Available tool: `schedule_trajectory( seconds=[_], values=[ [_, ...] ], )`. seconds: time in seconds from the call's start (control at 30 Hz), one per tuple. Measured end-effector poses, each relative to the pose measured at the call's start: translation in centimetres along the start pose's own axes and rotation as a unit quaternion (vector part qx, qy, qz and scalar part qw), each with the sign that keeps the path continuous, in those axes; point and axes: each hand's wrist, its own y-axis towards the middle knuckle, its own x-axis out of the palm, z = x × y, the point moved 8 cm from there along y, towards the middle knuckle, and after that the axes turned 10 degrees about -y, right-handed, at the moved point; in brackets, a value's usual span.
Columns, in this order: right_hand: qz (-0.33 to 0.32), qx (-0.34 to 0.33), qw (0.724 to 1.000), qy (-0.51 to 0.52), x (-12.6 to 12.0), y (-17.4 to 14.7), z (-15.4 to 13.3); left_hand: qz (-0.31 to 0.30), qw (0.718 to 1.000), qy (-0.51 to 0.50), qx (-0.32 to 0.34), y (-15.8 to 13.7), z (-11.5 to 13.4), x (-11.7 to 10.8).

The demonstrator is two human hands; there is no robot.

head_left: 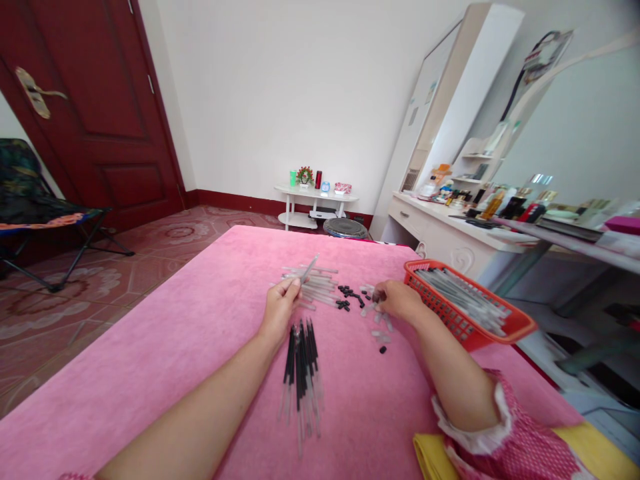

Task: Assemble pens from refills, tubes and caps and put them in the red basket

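My left hand [283,303] is closed in a pinch around a slim pale pen barrel [309,267], which points up and away. Under and beyond it lies a spread of clear pen barrels [320,285]. Nearer to me, a bunch of black-ink pen refills [302,363] lies fanned on the pink cloth. My right hand [397,300] reaches down among small clear caps [380,319], its fingertips pressed together; what they hold is hidden. Between the two hands sit several small black plugs [351,293], and a lone black plug [383,349] lies closer to me.
An orange basket [467,333] full of pale pens [465,297] stands just right of my right hand. A pink cloth [165,373] covers the table. Folded yellow fabric [433,457] lies by my right sleeve. Farther right is a dresser [440,223] with bottles.
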Motion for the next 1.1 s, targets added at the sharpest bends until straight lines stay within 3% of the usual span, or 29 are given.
schedule_trajectory(
  seconds=[0.2, 0.33, 0.53, 0.77, 0.9, 1.1],
  values=[
    [0.005, -0.072, 0.997, 0.029, -0.1, -0.1, -1.5, 0.003, 1.0, 0.006, -0.003, 0.1, -0.2, -0.2],
    [-0.006, -0.062, 0.997, 0.035, 0.0, -0.1, -1.2, -0.001, 1.0, 0.012, 0.001, 0.1, -0.1, -0.1],
    [0.081, -0.04, 0.99, 0.104, -2.1, 0.1, -0.8, -0.007, 0.999, 0.028, -0.016, 0.0, -0.5, 0.0],
    [0.155, -0.122, 0.927, 0.319, -4.4, -0.7, -4.3, -0.034, 0.997, 0.066, -0.038, -0.2, -1.0, 0.7],
    [0.198, -0.131, 0.901, 0.363, -5.3, -1.2, -4.9, -0.057, 0.993, 0.095, -0.032, -0.5, -0.8, 1.4],
    [0.192, -0.131, 0.887, 0.398, -5.6, -1.5, -5.2, -0.11, 0.984, 0.135, -0.027, -0.6, -0.9, 2.1]
  ],
)
